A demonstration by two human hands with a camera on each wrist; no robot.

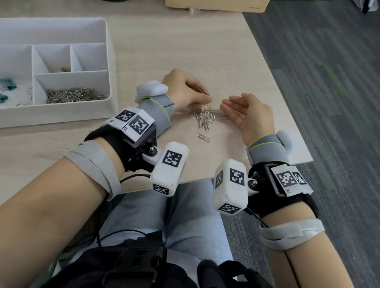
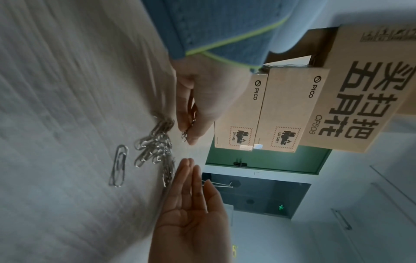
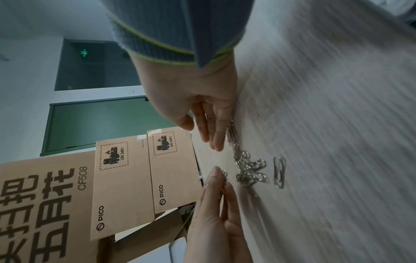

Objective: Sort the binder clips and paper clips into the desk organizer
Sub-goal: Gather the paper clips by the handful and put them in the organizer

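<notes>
left hand (image 1: 184, 92) pinching a few paper clips (image 2: 186, 131) above the loose pile (image 1: 205, 118); right hand (image 1: 246, 118) spread, palm up, edge resting beside it. mid-gathering, judging by the pile. next, probably scooping the rest into the palm and carrying it left to the desk organizer (image 1: 108, 54), front compartment already holding clips.

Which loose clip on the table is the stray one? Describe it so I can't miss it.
Start at the white plastic desk organizer on the pale wooden table, then move right to the silver paper clip pile between the hands. The single silver wire paper clip lies flat just nearer the person, alone and apart from the tangle.
</notes>
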